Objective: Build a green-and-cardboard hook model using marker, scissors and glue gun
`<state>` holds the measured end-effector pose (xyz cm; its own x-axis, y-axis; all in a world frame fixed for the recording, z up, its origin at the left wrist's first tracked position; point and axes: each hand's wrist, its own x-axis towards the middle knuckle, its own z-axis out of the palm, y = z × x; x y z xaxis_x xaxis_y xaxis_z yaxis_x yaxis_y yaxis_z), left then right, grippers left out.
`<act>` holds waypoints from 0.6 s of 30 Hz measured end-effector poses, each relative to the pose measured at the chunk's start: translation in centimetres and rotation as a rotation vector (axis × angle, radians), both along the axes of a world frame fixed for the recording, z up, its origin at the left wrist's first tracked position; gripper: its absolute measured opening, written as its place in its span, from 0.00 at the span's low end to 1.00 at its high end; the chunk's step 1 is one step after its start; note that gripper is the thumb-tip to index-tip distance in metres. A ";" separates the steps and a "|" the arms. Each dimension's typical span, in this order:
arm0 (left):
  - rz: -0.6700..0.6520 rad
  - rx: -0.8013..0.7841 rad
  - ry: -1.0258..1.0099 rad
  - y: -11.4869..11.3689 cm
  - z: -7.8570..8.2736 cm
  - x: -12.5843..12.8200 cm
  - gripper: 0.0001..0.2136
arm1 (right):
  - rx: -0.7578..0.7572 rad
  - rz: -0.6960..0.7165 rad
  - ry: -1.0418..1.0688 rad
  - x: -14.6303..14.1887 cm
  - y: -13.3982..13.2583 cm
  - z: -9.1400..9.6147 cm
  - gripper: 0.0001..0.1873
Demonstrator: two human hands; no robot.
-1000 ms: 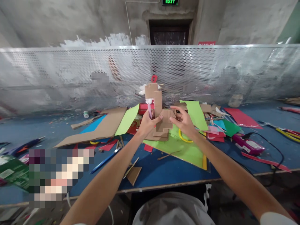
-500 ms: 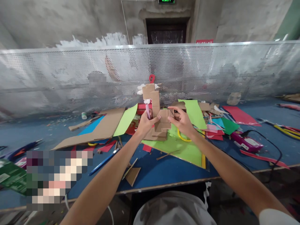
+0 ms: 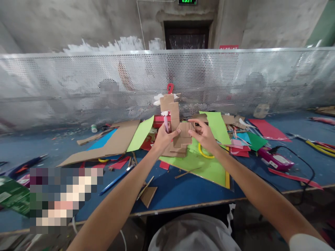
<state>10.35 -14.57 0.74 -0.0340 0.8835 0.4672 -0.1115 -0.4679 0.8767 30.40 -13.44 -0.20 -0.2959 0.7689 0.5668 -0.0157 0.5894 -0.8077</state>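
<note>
Both my hands hold a brown cardboard cut-out [image 3: 180, 134] with stepped edges above the blue table. My left hand [image 3: 162, 138] is closed on its left side, thumb pressed on the front, and also grips a pink stick with a white tuft [image 3: 165, 121]. My right hand [image 3: 205, 136] pinches the cut-out's right edge with thumb and fingers. A tall cardboard strip [image 3: 171, 108] rises from the piece. Under my hands lie a green paper sheet [image 3: 201, 165] and a yellow ring [image 3: 204, 153].
The blue table [image 3: 180, 193] is strewn with coloured paper, a big cardboard sheet [image 3: 115, 143], a purple glue gun [image 3: 276, 160] with a black cord, a blue pen [image 3: 116, 179] and cardboard scraps [image 3: 148, 195]. A perforated metal screen [image 3: 78, 83] closes the far side.
The view has shifted slightly. My hands and the cardboard cut-out stay in nearly the same place, with the grip unchanged.
</note>
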 end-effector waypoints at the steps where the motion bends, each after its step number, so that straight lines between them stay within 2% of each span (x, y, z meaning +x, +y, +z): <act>1: 0.011 -0.009 -0.005 0.0 0.1 0.1 0.24 | 0.001 0.004 0.003 0.0 0.1 0.0 0.26; 6: 0.042 -0.034 -0.008 -0.1 0.0 0.4 0.26 | 0.060 -0.026 -0.047 0.0 0.1 -0.1 0.22; 10: 0.024 -0.034 0.033 0.2 -0.4 0.2 0.22 | 0.170 -0.116 -0.143 0.1 0.1 -0.1 0.16; 15: -0.053 -0.037 0.035 0.5 -0.8 0.0 0.18 | 0.133 -0.089 -0.140 0.0 -0.1 0.1 0.12; 18: -0.041 -0.057 0.027 0.4 -0.8 0.1 0.18 | 0.100 -0.084 -0.125 -0.1 -0.1 0.1 0.12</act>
<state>10.43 -14.18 -0.07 0.0146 0.9090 0.4165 -0.1050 -0.4129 0.9047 30.29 -13.54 -0.07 -0.3058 0.7356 0.6045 0.1339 0.6619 -0.7376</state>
